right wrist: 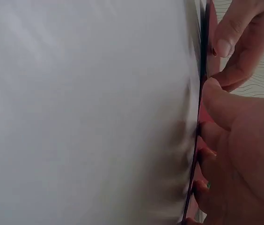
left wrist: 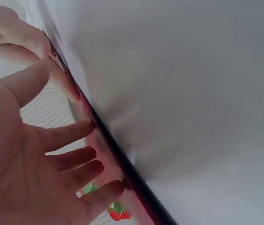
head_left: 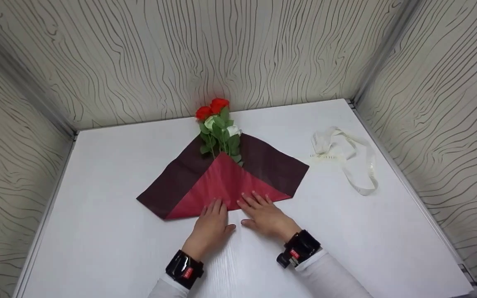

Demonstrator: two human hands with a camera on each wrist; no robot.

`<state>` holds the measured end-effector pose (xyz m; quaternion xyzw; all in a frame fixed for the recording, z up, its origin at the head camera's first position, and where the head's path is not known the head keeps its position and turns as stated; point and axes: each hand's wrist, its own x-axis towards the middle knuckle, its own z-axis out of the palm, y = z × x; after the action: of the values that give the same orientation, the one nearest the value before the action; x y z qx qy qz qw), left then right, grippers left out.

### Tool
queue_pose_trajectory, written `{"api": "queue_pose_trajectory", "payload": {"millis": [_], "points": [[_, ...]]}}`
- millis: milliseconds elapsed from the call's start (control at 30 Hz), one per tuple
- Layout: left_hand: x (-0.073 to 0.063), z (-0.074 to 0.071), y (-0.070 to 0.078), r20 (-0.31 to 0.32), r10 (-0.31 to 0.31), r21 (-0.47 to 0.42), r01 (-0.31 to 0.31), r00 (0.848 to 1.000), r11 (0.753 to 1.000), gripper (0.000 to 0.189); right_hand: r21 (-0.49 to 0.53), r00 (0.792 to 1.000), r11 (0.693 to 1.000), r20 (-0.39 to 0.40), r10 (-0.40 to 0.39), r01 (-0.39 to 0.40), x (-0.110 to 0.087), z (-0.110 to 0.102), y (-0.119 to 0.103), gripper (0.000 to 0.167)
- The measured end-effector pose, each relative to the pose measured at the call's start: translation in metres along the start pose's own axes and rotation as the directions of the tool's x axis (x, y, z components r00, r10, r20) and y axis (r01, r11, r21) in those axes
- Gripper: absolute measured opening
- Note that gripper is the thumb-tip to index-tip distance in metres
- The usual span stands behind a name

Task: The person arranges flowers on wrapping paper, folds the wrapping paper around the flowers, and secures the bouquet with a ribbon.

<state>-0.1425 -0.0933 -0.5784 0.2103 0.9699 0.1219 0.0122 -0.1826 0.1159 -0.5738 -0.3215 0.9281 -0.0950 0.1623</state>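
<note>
A sheet of wrapping paper, dark maroon with its lower part folded up as a red triangle [head_left: 222, 178], lies in the middle of the table. Roses [head_left: 220, 105], red and white with green leaves, lie on it, their lower stems hidden under the red flap. My left hand [head_left: 211, 225] rests with straight fingers on the folded bottom edge, left of its middle. Spread fingers of my right hand [head_left: 267, 217] touch the same edge just to the right. In the left wrist view the fold shows as a thin dark edge [left wrist: 118, 152] along the fingertips.
A loosely tangled pale ribbon [head_left: 362, 165] with printed marks lies at the right of the white table [head_left: 97, 174]. Wood-patterned panels [head_left: 242, 54] stand behind and at both sides. The red rose heads reach close to the back panel.
</note>
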Motion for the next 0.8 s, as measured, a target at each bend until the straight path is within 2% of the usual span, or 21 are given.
{"api": "queue_pose_trajectory", "payload": {"millis": [200, 367, 667, 800], "points": [[-0.01, 0.003, -0.005, 0.112, 0.027, -0.02, -0.025, 0.993, 0.999, 0.068, -0.006, 1.0, 1.0, -0.005, 0.004, -0.004, -0.001, 0.003, 0.001, 0.066], [-0.023, -0.002, -0.019, 0.178, 0.016, -0.022, -0.012, 0.984, 1.0, 0.07, 0.0, 1.0, 1.0, -0.009, 0.003, -0.003, -0.003, 0.002, 0.003, 0.065], [-0.051, -0.018, -0.054, 0.253, -0.051, -0.132, 0.087, 0.966, 0.988, 0.071, 0.026, 1.0, 1.0, -0.001, -0.007, 0.007, -0.003, 0.002, 0.006, 0.064], [-0.062, -0.027, -0.069, 0.302, -0.1, -0.188, 0.162, 0.948, 0.969, 0.072, 0.05, 1.0, 0.999, 0.009, -0.012, 0.012, -0.003, 0.001, 0.008, 0.064]]}}
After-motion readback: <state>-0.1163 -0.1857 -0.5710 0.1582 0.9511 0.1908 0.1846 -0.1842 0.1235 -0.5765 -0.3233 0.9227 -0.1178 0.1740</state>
